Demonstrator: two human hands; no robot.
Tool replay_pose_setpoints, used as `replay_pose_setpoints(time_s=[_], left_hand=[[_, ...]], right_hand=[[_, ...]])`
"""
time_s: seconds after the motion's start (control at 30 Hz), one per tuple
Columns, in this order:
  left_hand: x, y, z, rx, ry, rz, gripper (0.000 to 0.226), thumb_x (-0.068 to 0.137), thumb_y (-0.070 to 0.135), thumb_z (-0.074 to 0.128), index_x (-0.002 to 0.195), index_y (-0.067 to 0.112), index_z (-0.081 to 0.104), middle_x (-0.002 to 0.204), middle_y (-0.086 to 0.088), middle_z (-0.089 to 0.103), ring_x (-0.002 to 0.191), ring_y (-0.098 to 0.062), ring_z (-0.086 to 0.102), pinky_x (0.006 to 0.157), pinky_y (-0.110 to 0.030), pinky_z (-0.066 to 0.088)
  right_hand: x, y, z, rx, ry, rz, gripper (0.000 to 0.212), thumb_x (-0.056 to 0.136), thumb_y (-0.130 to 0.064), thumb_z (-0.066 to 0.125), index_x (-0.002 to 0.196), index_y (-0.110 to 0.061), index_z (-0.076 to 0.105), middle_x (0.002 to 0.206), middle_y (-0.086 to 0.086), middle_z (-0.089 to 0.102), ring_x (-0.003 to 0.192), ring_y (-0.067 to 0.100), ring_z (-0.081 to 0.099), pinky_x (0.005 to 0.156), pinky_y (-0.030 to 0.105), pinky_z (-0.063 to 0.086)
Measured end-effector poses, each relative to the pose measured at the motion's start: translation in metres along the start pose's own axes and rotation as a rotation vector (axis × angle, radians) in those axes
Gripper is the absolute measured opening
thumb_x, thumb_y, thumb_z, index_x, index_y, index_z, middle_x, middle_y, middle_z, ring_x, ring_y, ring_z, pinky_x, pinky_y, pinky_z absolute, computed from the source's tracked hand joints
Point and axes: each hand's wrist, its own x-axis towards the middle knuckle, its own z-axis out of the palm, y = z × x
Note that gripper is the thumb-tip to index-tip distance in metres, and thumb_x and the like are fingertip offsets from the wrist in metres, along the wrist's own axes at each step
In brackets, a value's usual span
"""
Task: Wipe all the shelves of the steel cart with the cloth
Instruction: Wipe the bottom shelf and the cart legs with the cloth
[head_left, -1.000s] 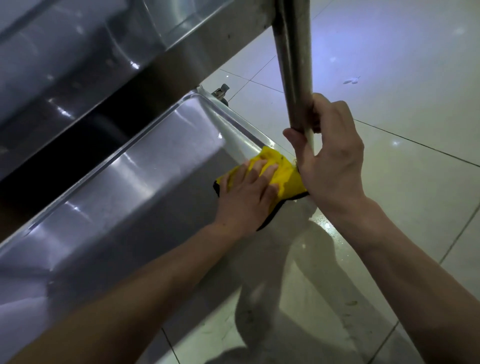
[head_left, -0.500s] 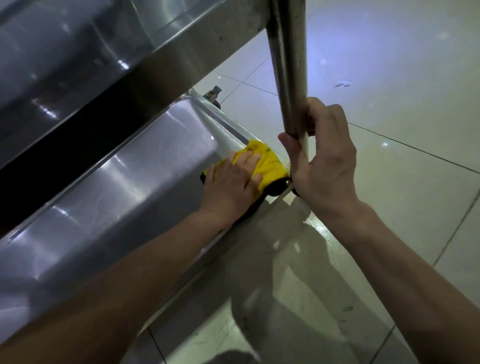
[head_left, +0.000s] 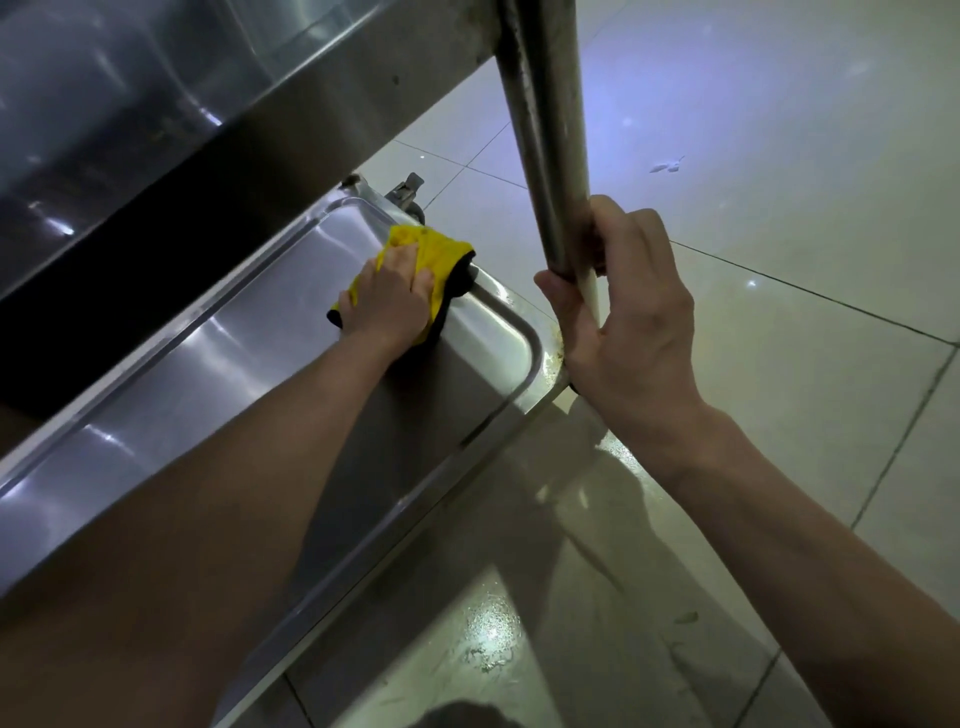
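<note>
A tiled floor (head_left: 779, 260) spreads behind and beside both hands. Under the left hand (head_left: 387, 301) lies the cart's bottom shelf (head_left: 260, 374). The right hand (head_left: 631, 322) is wrapped around the cart's upright post (head_left: 545, 130). The left hand presses flat on the yellow cloth (head_left: 439, 254) along the shelf's far rim.

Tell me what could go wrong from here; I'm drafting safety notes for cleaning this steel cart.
1. The left hand presses the yellow cloth right at the bottom shelf's raised rim, next to a caster; the cloth could slip over the edge or snag there.
2. The floor beside the cart looks wet and glossy, so a foot might slide.
3. The right hand grips the upright post; a hard push might roll the cart.
</note>
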Motion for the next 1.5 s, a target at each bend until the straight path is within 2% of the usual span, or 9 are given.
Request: replay_pose_setpoints(time_s=[0.17,0.37,0.53,0.63,0.8,1.0,1.17,1.37,1.5], left_hand=[[-0.036,0.013,0.007,0.036,0.007,0.101,0.052,0.107,0.042,0.031,0.156,0.026,0.031,0.16,-0.003,0.034,0.146,-0.03,0.03,0.114,-0.064,0.024],[-0.103,0.034,0.022,0.028,-0.066,0.215,0.053,0.107,0.047,0.028,0.159,0.038,0.022,0.168,0.01,0.017,0.155,-0.019,0.011,0.122,-0.058,0.01],[-0.151,0.036,0.025,0.063,-0.101,0.357,0.062,0.098,0.058,0.008,0.157,0.045,0.021,0.166,0.017,0.017,0.154,-0.014,0.01,0.12,-0.057,0.014],[-0.167,0.022,0.022,0.055,-0.121,0.416,0.06,0.1,0.061,0.011,0.157,0.044,0.024,0.165,0.019,0.021,0.155,-0.011,0.009,0.121,-0.055,0.014],[-0.189,0.0,0.016,0.099,-0.155,0.527,0.06,0.102,0.062,0.019,0.159,0.043,0.016,0.166,0.02,0.016,0.155,-0.007,0.003,0.123,-0.049,0.012],[-0.172,0.024,0.017,0.072,-0.158,0.499,0.057,0.104,0.061,0.024,0.158,0.046,0.012,0.166,0.021,0.015,0.154,-0.007,0.003,0.123,-0.049,0.007],[-0.145,0.053,0.022,0.028,-0.174,0.45,0.058,0.104,0.059,0.021,0.159,0.044,0.01,0.168,0.019,0.009,0.156,-0.01,0.0,0.122,-0.056,0.007],[-0.154,0.042,0.026,0.037,-0.085,0.513,0.059,0.102,0.058,0.022,0.158,0.04,0.021,0.166,0.016,0.023,0.156,-0.012,0.009,0.121,-0.055,0.014],[-0.168,0.021,0.024,0.094,-0.087,0.597,0.057,0.104,0.058,0.027,0.158,0.039,0.021,0.165,0.015,0.026,0.155,-0.013,0.011,0.12,-0.054,0.02]], right_hand=[[0.001,-0.001,0.0,0.0,-0.003,0.012,0.042,0.094,-0.012,0.071,0.132,0.002,0.059,0.104,0.014,0.057,0.088,0.029,0.057,0.071,0.035,0.048],[-0.002,-0.001,-0.002,0.007,-0.01,0.019,0.043,0.095,-0.015,0.071,0.132,0.002,0.059,0.106,0.015,0.058,0.09,0.032,0.06,0.073,0.035,0.047],[0.0,-0.001,-0.003,-0.007,-0.009,0.004,0.043,0.095,-0.014,0.072,0.132,0.002,0.058,0.107,0.016,0.058,0.09,0.031,0.058,0.073,0.033,0.046],[0.001,-0.001,-0.002,-0.007,-0.027,-0.007,0.043,0.096,-0.014,0.072,0.133,0.003,0.057,0.107,0.016,0.058,0.089,0.028,0.056,0.073,0.028,0.042],[0.001,0.0,-0.003,0.012,-0.039,0.009,0.043,0.096,-0.015,0.072,0.133,-0.001,0.057,0.106,0.012,0.057,0.089,0.025,0.055,0.071,0.032,0.045],[0.003,0.001,-0.004,0.011,-0.049,0.019,0.043,0.095,-0.016,0.072,0.132,-0.002,0.058,0.107,0.01,0.057,0.09,0.023,0.055,0.07,0.029,0.042],[0.002,0.001,-0.003,0.007,-0.044,0.019,0.044,0.094,-0.015,0.074,0.133,-0.002,0.058,0.107,0.011,0.057,0.091,0.02,0.054,0.071,0.029,0.043],[0.002,0.0,-0.006,-0.005,-0.068,0.012,0.044,0.095,-0.017,0.073,0.133,-0.001,0.057,0.108,0.012,0.057,0.091,0.021,0.054,0.072,0.028,0.043],[0.002,0.001,-0.008,-0.003,-0.088,0.011,0.045,0.096,-0.018,0.072,0.134,-0.001,0.056,0.108,0.012,0.057,0.091,0.024,0.056,0.072,0.037,0.047]])
